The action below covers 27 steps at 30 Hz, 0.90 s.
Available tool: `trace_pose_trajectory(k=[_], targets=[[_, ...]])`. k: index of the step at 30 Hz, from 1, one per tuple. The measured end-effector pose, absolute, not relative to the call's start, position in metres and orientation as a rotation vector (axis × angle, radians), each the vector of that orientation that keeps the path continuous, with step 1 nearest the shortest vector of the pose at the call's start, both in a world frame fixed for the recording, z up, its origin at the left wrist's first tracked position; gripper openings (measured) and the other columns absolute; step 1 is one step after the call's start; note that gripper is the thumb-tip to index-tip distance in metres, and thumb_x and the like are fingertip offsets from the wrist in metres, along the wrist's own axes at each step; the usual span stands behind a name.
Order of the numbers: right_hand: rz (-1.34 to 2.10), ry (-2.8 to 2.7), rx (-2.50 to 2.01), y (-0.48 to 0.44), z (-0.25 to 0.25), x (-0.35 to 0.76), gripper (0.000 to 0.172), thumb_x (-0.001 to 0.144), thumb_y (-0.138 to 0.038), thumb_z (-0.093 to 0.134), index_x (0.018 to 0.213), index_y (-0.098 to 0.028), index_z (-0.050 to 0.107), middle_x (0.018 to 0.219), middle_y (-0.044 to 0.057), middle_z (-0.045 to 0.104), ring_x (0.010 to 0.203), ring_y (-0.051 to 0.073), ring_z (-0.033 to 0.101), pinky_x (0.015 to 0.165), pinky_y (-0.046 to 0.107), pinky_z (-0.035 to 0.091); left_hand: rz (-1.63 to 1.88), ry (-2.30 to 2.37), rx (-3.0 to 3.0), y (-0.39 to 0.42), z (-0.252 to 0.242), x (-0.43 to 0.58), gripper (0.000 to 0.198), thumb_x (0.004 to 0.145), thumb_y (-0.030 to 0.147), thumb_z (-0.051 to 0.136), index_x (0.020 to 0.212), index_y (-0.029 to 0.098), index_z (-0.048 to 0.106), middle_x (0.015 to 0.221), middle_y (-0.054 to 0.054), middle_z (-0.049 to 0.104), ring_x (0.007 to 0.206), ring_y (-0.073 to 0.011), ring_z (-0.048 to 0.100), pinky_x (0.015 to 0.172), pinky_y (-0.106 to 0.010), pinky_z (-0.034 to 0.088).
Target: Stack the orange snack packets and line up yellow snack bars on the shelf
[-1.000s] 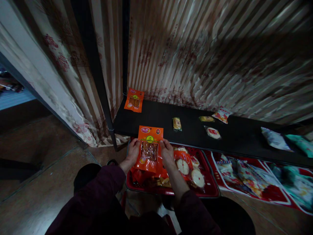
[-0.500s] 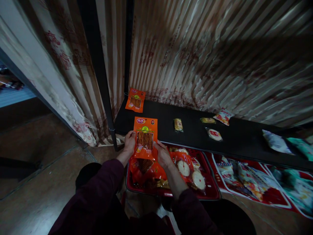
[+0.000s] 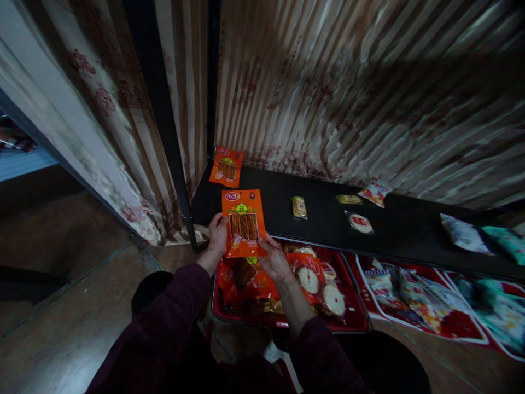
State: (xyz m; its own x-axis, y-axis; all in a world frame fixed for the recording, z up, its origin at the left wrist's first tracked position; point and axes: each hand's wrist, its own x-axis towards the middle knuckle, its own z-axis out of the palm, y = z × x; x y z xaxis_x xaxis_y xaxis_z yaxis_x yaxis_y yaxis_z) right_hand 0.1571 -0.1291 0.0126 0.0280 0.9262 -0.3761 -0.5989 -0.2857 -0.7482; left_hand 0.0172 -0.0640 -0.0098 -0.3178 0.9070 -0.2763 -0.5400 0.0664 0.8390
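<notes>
Orange snack packet (image 3: 243, 224), rectangular, held above the red basket (image 3: 361, 306) by the black shelf (image 3: 324, 219); left hand (image 3: 218, 233) and right hand (image 3: 275, 261) pinch its sides. Its window (image 3: 244, 227) shows brown strips below a yellow-green badge (image 3: 241, 208) and smaller logo (image 3: 232, 196).

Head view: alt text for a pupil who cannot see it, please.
A person's left hand and right hand hold an orange snack packet by its edges before a black shelf, where a similar packet and smaller wrapped snacks rest. A red basket of snacks sits below.
</notes>
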Motion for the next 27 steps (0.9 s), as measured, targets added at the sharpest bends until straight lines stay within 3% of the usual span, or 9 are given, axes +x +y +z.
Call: trace_pose_trajectory(k=[5, 10, 17, 19, 22, 25, 27], targets=[[1.555, -0.453, -1.028, -0.124, 0.017, 0.162, 0.033, 0.058, -0.020, 0.079, 0.088, -0.024, 0.067, 0.084, -0.003, 0.073, 0.074, 0.016, 0.068, 0.069, 0.029, 0.056, 1.522, 1.110, 0.532, -0.069, -0.003, 0.021, 0.038, 0.060, 0.020, 0.061, 0.098, 0.018, 0.059, 0.070, 0.002, 0.062, 0.058, -0.0100, 0.054, 0.055, -0.021, 0.041], [1.530, -0.470, -1.009, -0.118, 0.023, 0.163, 0.034, 0.056, -0.017, 0.077, 0.088, -0.023, 0.066, 0.080, -0.003, 0.073, 0.071, 0.017, 0.067, 0.067, 0.031, 0.056, 1.475, 1.010, 0.607, -0.077, 0.000, 0.025, 0.065, 0.063, 0.015, 0.061, 0.126, 0.021, 0.046, 0.082, 0.000, 0.066, 0.062, -0.0110, 0.058, 0.059, -0.022, 0.045], [1.496, -0.465, -1.046, -0.111, 0.030, 0.164, 0.035, 0.057, -0.015, 0.073, 0.090, -0.023, 0.065, 0.079, -0.003, 0.072, 0.067, 0.016, 0.067, 0.064, 0.030, 0.055, 1.482, 0.980, 0.729, -0.077, -0.006, 0.025, 0.079, 0.067, 0.010, 0.058, 0.139, 0.024, 0.031, 0.083, 0.001, 0.063, 0.068, -0.0101, 0.059, 0.065, -0.021, 0.047], [1.485, -0.469, -1.045, -0.111, 0.031, 0.163, 0.034, 0.057, -0.015, 0.073, 0.088, -0.023, 0.065, 0.077, -0.004, 0.072, 0.065, 0.015, 0.066, 0.062, 0.028, 0.054, 1.478, 1.016, 0.813, -0.075, -0.010, 0.025, 0.078, 0.069, 0.011, 0.056, 0.141, 0.026, 0.030, 0.095, -0.002, 0.063, 0.075, -0.0118, 0.061, 0.070, -0.025, 0.049], [1.472, -0.517, -1.031, -0.112, 0.036, 0.160, 0.030, 0.058, -0.016, 0.072, 0.086, -0.023, 0.066, 0.075, -0.003, 0.071, 0.064, 0.014, 0.066, 0.061, 0.026, 0.053, 1.478, 1.120, 1.029, -0.072, -0.013, 0.025, 0.064, 0.071, 0.010, 0.054, 0.132, 0.026, 0.044, 0.121, -0.007, 0.056, 0.100, -0.0175, 0.060, 0.090, -0.034, 0.048], [1.464, -0.587, -1.002, -0.114, 0.046, 0.155, 0.030, 0.060, -0.019, 0.072, 0.089, -0.024, 0.067, 0.074, -0.003, 0.071, 0.066, 0.015, 0.066, 0.065, 0.027, 0.054, 1.473, 1.250, 1.249, -0.072, -0.014, 0.025, 0.048, 0.072, 0.007, 0.050, 0.116, 0.023, 0.059, 0.136, -0.007, 0.044, 0.127, -0.0213, 0.043, 0.110, -0.038, 0.032], [1.464, -0.624, -0.987, -0.116, 0.054, 0.151, 0.032, 0.062, -0.020, 0.072, 0.093, -0.024, 0.067, 0.078, -0.002, 0.071, 0.071, 0.016, 0.067, 0.069, 0.028, 0.055, 1.448, 1.289, 1.309, -0.073, -0.013, 0.025, 0.044, 0.074, 0.007, 0.047, 0.113, 0.022, 0.061, 0.142, -0.007, 0.038, 0.134, -0.0214, 0.035, 0.114, -0.038, 0.025]])
